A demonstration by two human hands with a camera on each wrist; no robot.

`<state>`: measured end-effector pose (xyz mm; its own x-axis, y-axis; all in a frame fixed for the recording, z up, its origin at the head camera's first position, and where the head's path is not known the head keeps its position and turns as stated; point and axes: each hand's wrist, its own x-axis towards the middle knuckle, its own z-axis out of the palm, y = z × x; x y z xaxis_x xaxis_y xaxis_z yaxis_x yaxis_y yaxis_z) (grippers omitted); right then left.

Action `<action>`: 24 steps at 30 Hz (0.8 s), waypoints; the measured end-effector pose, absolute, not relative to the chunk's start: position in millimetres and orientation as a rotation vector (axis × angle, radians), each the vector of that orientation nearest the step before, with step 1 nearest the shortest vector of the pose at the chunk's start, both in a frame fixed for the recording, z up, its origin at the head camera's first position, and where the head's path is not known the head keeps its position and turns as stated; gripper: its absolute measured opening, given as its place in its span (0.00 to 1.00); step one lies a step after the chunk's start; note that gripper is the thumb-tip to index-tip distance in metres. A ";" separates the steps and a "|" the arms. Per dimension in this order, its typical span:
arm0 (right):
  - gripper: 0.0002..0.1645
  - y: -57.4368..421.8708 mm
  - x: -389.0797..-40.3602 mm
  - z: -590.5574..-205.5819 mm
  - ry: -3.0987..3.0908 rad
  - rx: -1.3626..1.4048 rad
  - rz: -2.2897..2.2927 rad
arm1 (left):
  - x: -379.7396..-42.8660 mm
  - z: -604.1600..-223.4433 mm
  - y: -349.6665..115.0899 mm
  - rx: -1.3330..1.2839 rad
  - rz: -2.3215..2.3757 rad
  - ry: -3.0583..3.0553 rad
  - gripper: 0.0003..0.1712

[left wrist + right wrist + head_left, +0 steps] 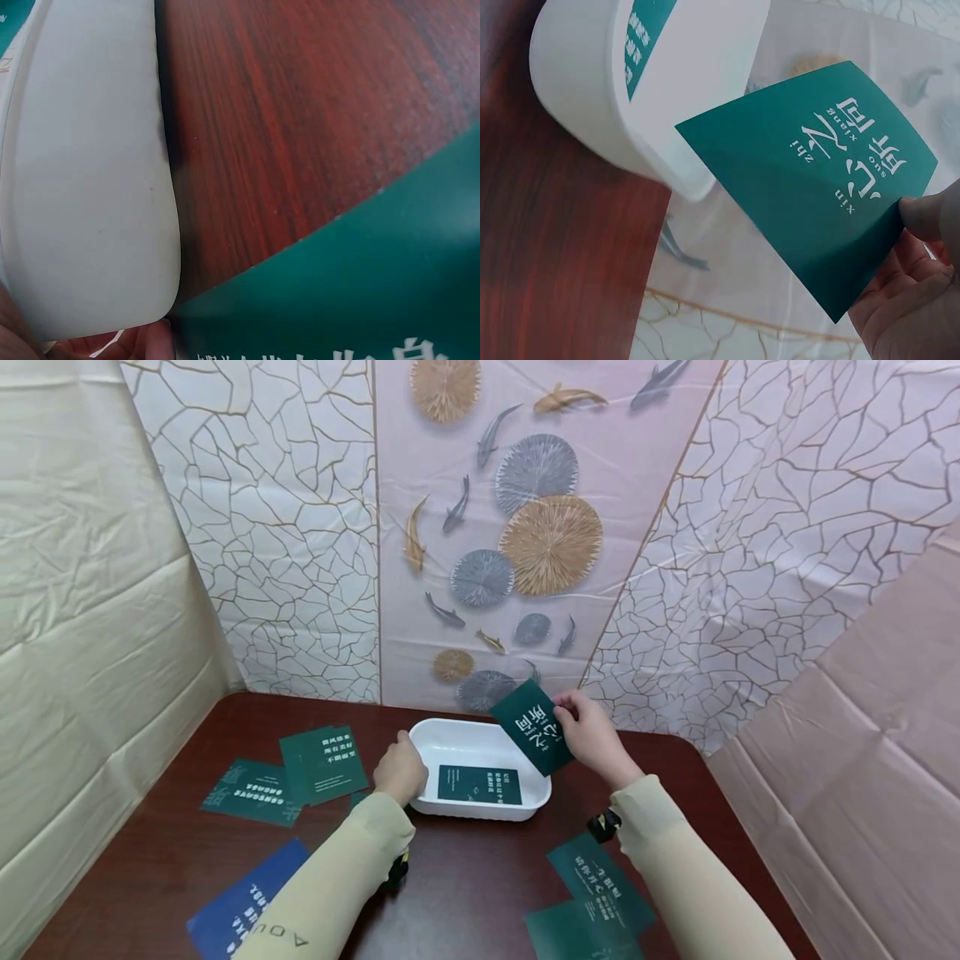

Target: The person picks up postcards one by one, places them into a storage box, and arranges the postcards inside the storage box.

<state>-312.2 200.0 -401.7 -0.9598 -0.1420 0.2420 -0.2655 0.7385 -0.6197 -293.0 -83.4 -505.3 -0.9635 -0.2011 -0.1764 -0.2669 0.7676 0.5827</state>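
A white plastic basin (pixel 450 742) stands near the table's back edge. My left hand (pixel 401 768) grips its left end; in the left wrist view, fingers (pixel 157 341) curl around the wall (pixel 90 172). Inside the basin lies a dark green card (pixel 480 783) with white lettering. Between thumb and fingers my right hand (pixel 594 737) pinches another green card (pixel 528 727) by its edge. That card is tilted and raised over the basin's right end, its large white characters facing the right wrist camera (pixel 802 187).
On the left of the brown table (pixel 457 877) lie overlapping green cards (pixel 322 768) and a blue card (pixel 243 902), partly behind the left sleeve. Two more green cards (pixel 600 881) overlap at the front right, beside the right forearm. Patterned cloth (pixel 300 527) hangs behind the table.
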 end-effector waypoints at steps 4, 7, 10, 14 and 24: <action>0.10 186.4 -314.0 -406.5 -2.802 0.318 1.019 | -292.6 -505.5 -82.7 -0.383 0.970 2.860 0.42; 0.09 176.7 -314.7 -408.5 -2.841 0.326 1.001 | -292.6 -505.5 -82.9 -0.390 0.977 2.861 0.42; 0.09 167.6 -315.0 -410.6 -2.881 0.371 0.987 | -293.2 -505.4 -83.2 -0.394 0.981 2.860 0.42; 0.09 157.7 -316.5 -416.4 -2.943 0.468 0.939 | -293.5 -505.8 -83.4 -0.388 0.981 2.856 0.42; 0.12 134.8 -324.6 -433.3 -3.079 0.650 0.763 | -294.8 -506.7 -83.2 -0.391 0.980 2.848 0.42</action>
<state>-324.6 134.8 -433.3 -0.9149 -0.4037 0.0026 -0.3582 0.8088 -0.4665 -294.8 -83.2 -506.7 -0.9615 -0.2071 -0.1808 -0.2745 0.7591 0.5902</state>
